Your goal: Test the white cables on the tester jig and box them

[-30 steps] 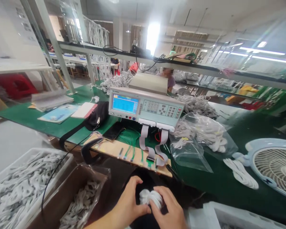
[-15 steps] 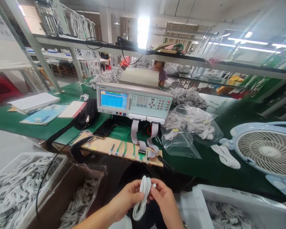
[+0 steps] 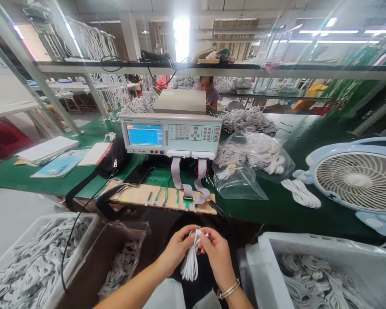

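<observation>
2 bare hands at work, low in the view, just short of the table's front edge. White cable bundle (image 3: 190, 264) held between them, its top gripped, loops hanging down and slightly left. Left hand (image 3: 179, 246): fingers closed on the upper bundle from the left. Right hand (image 3: 216, 251): fingers closed in from the right, narrow, gripping the same upper end; what exactly they pinch there is too small to be sure of, perhaps a short white tip. Metal bracelet (image 3: 229, 289) on the right wrist.

Table (image 3: 244, 214): green top. Tester (image 3: 172, 134) on it, blue screen lit, 2 grey ribbon cables (image 3: 176, 171) dropping to a wooden board (image 3: 128, 198) along the front edge. Clear plastic bags (image 3: 255, 159) of cables right of the tester; 1 loose coil (image 3: 300, 193) near a pale blue fan (image 3: 357, 180). Papers (image 3: 45, 150) far left. Shelf (image 3: 218, 71) crosses above; another person (image 3: 214, 98) behind the tester.

Edges: brown box (image 3: 86, 272) left of the left forearm, white bin (image 3: 366, 266) right of the right hand, both holding cables. Hands in the dark gap between, apart from both and from the board. Green tabletop shows between bags and front edge.
</observation>
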`<state>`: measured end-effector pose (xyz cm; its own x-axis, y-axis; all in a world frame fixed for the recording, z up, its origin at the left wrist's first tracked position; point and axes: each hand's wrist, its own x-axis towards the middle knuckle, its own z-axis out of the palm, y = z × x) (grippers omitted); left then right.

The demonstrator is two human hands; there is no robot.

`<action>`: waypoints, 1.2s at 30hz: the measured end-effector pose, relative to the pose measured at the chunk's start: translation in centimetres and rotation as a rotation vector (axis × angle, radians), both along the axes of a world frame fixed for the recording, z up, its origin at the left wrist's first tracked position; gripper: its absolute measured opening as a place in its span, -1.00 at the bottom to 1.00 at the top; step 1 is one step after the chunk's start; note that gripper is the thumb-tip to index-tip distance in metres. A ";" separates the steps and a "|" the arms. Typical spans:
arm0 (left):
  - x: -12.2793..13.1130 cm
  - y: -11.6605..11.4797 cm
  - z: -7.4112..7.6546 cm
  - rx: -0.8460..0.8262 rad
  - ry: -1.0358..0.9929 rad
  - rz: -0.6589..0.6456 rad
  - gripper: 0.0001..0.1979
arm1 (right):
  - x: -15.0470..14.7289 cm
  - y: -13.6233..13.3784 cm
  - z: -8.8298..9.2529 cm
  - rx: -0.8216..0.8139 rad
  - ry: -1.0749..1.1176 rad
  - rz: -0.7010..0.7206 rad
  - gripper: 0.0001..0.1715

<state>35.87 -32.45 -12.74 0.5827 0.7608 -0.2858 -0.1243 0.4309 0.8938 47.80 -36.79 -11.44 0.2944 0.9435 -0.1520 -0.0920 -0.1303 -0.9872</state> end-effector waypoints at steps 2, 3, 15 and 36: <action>0.1 0.1 -0.5 0.053 0.032 0.011 -0.62 | 0.0 0.0 -0.1 -0.012 -0.034 0.034 -0.73; 0.2 0.2 -0.8 0.089 0.049 0.045 -0.63 | -0.1 0.0 -0.1 -0.013 -0.064 0.054 -0.73; 0.7 2.6 -2.0 0.062 0.057 0.256 -0.64 | 0.5 3.0 -0.8 -0.023 -0.170 0.093 -0.69; -1.7 5.7 -0.6 -0.262 0.005 0.121 -0.72 | -0.9 5.4 -1.2 -0.050 0.144 -0.098 -0.69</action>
<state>34.13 -26.76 -13.29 0.4905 0.7242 -0.4848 -0.1842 0.6298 0.7546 46.92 -31.39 -12.60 0.3567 0.9016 -0.2448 -0.2467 -0.1619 -0.9555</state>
